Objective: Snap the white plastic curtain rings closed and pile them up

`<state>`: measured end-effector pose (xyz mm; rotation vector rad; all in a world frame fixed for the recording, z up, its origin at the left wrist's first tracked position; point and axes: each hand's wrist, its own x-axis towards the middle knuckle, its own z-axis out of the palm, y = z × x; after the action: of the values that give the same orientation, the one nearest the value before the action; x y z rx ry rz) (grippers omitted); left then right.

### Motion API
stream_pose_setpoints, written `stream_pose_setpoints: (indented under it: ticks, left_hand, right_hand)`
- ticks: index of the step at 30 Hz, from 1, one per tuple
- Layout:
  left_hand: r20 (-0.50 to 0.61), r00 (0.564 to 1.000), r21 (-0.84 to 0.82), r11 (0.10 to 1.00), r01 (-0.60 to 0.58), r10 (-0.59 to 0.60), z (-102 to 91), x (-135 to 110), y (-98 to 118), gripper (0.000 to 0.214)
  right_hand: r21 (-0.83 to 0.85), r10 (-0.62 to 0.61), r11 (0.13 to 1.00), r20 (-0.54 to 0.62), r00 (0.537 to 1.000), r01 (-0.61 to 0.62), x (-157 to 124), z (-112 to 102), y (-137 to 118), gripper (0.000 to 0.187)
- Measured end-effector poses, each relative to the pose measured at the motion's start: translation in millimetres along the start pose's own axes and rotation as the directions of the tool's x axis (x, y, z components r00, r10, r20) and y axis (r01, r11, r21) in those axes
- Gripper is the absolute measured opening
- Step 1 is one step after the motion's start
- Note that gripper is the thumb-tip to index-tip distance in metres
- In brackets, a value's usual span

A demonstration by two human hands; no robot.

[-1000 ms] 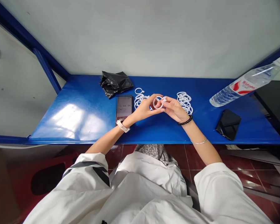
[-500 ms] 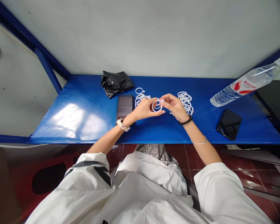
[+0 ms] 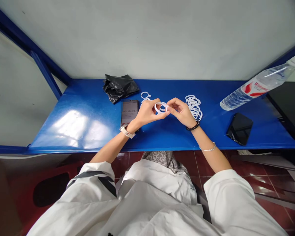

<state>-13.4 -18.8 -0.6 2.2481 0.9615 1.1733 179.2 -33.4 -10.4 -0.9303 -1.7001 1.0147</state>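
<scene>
My left hand (image 3: 147,113) and my right hand (image 3: 181,111) meet above the middle of the blue shelf (image 3: 88,118). Between their fingertips they pinch a white plastic ring (image 3: 160,107), each hand gripping one side. A pile of several white rings (image 3: 194,106) lies just right of my right hand. A few more white rings (image 3: 145,95) show behind my left hand, partly hidden by it. My left wrist wears a white watch, my right wrist a black bead bracelet.
A phone showing a timer (image 3: 129,112) lies left of my left hand. A crumpled black bag (image 3: 119,87) sits at the back. A dark phone (image 3: 239,128) and a lying water bottle (image 3: 258,87) are at the right. A grey wall stands behind the shelf.
Both hands and the ring have shifted slightly left and nearer to me. The timer on the phone has advanced by a second.
</scene>
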Motion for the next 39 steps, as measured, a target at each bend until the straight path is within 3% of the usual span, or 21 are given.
stream_pose_setpoints:
  ticks: [5,11,31,39]
  left_hand:
    - [-0.027,0.998,0.08,0.995,-0.051,0.054,-0.4,0.0,-2.5,0.048]
    - [-0.027,0.996,0.177,0.981,-0.084,0.09,0.6,-0.2,-5.1,0.046]
    - [-0.012,0.997,0.204,0.976,-0.078,0.082,3.0,-2.1,-6.1,0.045]
    - [-0.02,0.997,0.252,0.965,-0.07,0.078,5.6,-3.1,-9.3,0.044]
  right_hand:
    - [-0.156,-0.084,0.985,-0.043,0.996,0.077,-1.9,5.3,0.8,0.044]
    - [-0.256,-0.1,0.963,-0.064,0.993,0.081,-2.9,7.3,3.7,0.05]
    - [-0.297,-0.189,0.94,-0.037,0.981,0.17,-5.1,7.3,5.8,0.04]
    - [-0.324,-0.199,0.931,-0.075,0.977,0.165,-4.6,9.7,6.3,0.046]
